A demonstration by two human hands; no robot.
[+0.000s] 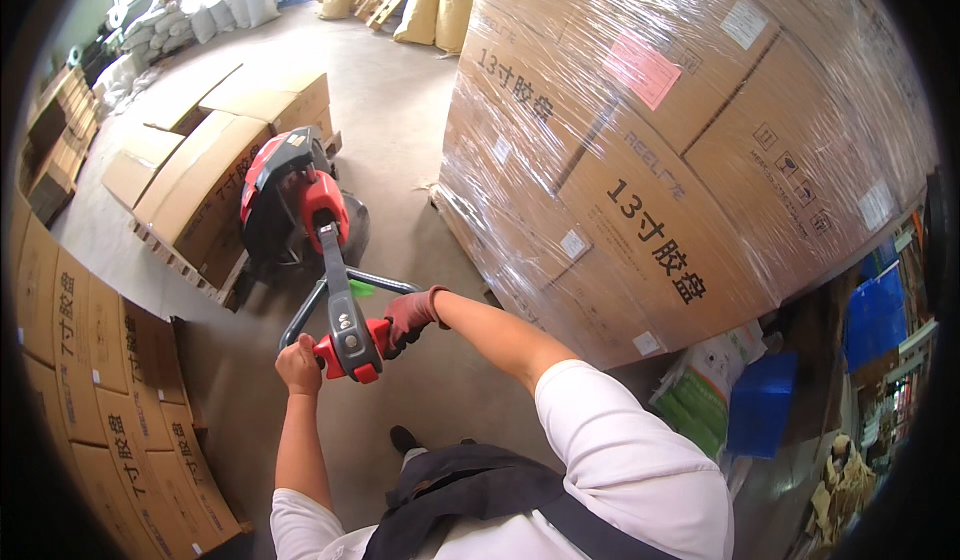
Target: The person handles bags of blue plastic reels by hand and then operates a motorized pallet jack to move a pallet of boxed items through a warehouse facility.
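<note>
Both of my hands are on the control head (350,338) of a red and black electric pallet truck (322,210). Bare, my left hand (297,365) is closed round the handle's left grip. My right hand (408,318) wears a reddish glove with dark fingers and is wrapped round the right side of the handle. From the control head, a grey tiller arm runs forward to the truck body. The truck stands against a wooden pallet (175,252) carrying large cardboard boxes (190,170). Its forks are hidden from sight.
A tall, film-wrapped stack of cartons (650,160) rises close on my right. More stacked cartons (100,390) line the near left. Blue plastic bins (762,405) and a green-white sack (695,400) lie at the right. White sacks (235,5) and yellow sacks (418,12) stand far back.
</note>
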